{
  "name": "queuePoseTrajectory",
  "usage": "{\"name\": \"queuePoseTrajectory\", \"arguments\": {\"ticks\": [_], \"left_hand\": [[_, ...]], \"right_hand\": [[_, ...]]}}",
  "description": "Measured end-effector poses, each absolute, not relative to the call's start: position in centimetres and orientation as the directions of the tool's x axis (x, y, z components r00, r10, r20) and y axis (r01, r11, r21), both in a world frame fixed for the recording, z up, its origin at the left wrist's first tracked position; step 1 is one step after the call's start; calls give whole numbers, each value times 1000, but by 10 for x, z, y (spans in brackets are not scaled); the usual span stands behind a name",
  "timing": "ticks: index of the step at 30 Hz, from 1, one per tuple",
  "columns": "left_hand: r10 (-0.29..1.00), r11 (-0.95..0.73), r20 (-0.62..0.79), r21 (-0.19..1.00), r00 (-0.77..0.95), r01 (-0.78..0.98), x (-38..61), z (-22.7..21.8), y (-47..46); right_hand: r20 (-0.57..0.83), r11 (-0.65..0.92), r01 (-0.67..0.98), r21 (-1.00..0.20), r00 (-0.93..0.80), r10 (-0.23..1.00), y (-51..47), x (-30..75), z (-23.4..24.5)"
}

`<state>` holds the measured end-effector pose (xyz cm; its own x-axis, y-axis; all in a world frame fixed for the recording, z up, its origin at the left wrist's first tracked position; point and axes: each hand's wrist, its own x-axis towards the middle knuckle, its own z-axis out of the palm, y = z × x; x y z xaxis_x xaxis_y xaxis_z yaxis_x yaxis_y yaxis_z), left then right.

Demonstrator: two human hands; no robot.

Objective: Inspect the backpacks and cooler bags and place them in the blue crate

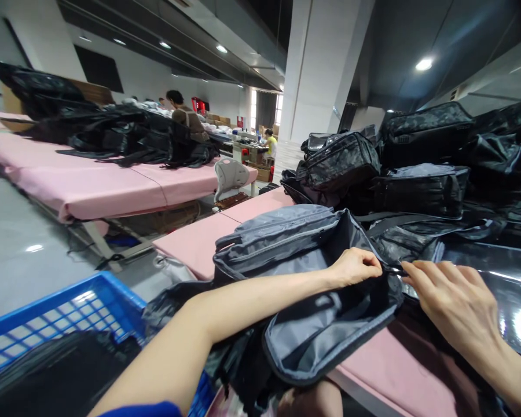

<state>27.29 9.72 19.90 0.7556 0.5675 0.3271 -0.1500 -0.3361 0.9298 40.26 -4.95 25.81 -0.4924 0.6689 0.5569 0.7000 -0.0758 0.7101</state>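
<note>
An open black bag (282,243) with grey lining lies on the pink-covered table in front of me, its flap (316,336) folded down toward me. My left hand (356,267) reaches across the bag and pinches its edge at the right-hand corner, fingers closed. Just to the right, my right hand (454,295) is closed in a pinch on a thin dark strip at that same edge. Whether the strip is zipper or trim I cannot make out. Both sets of fingertips are close together.
Black patterned bags (338,162) are piled at the right and behind. A blue plastic basket (99,307) holding dark material stands at lower left. Across the aisle, a pink-covered table (113,185) bears more black bags, with a person (184,116) behind it. A white pillar (321,69) rises behind.
</note>
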Motion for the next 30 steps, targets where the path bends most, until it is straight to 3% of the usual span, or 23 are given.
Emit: {"name": "queuePoseTrajectory", "arguments": {"ticks": [4,8,11,13,16,18,20,22,25,27,30], "left_hand": [[567,-348,327,927,757,-139,272,199,97],[568,-361,299,928,766,-94,272,198,97],[512,-433,278,901,813,-35,268,204,97],[445,-532,201,843,873,77,258,216,96],[422,-739,101,614,901,277,233,242,95],[457,-860,205,349,866,371,211,257,97],[486,-864,373,69,791,498,188,262,103],[528,-757,472,-116,706,643,165,257,113],[610,-616,478,-217,632,758,135,240,135],[622,-607,466,-220,629,763,119,232,152],[655,-617,473,-114,588,779,100,239,178]], "right_hand": [[425,-10,545,838,-642,638,-42,393,265],[359,48,489,871,-700,617,-40,392,263],[386,53,521,852,-694,607,-44,399,261],[503,19,657,753,-594,628,-43,408,264],[703,-111,912,396,-223,675,-25,424,272],[688,-188,975,120,55,724,-2,427,279],[531,-202,978,-49,197,825,24,421,281],[357,-187,980,-62,196,913,48,409,281],[262,-248,967,54,226,938,70,397,277],[260,-287,956,64,261,930,71,400,276],[216,-191,982,-15,190,958,51,417,277]]}}
